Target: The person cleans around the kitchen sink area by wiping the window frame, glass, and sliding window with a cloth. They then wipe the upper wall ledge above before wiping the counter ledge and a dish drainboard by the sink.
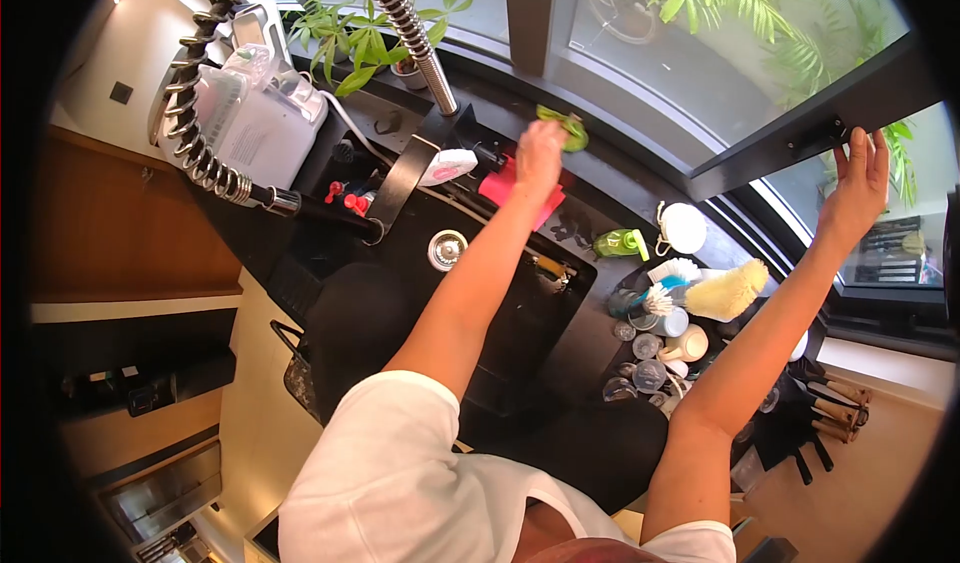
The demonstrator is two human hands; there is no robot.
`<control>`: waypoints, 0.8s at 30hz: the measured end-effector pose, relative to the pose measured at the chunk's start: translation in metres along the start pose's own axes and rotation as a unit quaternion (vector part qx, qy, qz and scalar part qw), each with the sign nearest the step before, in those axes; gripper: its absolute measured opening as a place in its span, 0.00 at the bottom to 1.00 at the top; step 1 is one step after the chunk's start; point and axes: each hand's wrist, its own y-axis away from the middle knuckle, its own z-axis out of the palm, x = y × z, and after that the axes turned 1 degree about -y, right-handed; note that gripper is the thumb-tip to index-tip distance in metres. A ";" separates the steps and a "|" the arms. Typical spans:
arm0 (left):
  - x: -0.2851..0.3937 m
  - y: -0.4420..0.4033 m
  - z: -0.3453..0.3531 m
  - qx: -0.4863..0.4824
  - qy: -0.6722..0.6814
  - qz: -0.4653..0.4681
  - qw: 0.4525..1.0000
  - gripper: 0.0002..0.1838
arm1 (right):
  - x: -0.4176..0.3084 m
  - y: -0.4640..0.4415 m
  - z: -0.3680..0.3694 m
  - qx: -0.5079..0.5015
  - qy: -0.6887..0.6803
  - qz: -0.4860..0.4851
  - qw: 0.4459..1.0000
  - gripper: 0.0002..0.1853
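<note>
My left hand (541, 158) reaches over the back of the black sink (510, 328), its fingers closed on a crumpled green cloth (572, 133) by the window sill. Beneath that wrist a pink cloth (500, 191) hangs at the sink's rear edge. My right hand (856, 191) is raised at the far right against the dark frame (775, 143) of a tilted window sash. Its fingers are stretched and slightly apart, touching the frame beside a small black latch (822, 135). A white, pink-marked item (449, 167) lies left of the pink cloth.
A coiled spring faucet (185, 98) arches across the left. Behind it stand a translucent appliance (245, 128) and a potted plant (408, 71). A green pump bottle (620, 244), a white round container (684, 229), brushes, a yellow duster (728, 291) and cups crowd the right counter, near several knives (838, 413).
</note>
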 end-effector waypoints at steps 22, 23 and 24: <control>0.040 0.020 0.017 -0.038 -0.006 0.035 0.999 0.12 | -0.012 0.007 0.005 -0.012 0.000 0.011 1.000 0.21; 0.056 0.029 0.018 -0.060 -0.004 0.050 0.997 0.12 | -0.013 0.008 0.006 -0.013 0.002 0.013 1.000 0.21; 0.069 0.036 0.019 -0.082 0.036 0.065 0.994 0.12 | -0.014 0.008 0.005 -0.014 0.005 0.014 1.000 0.21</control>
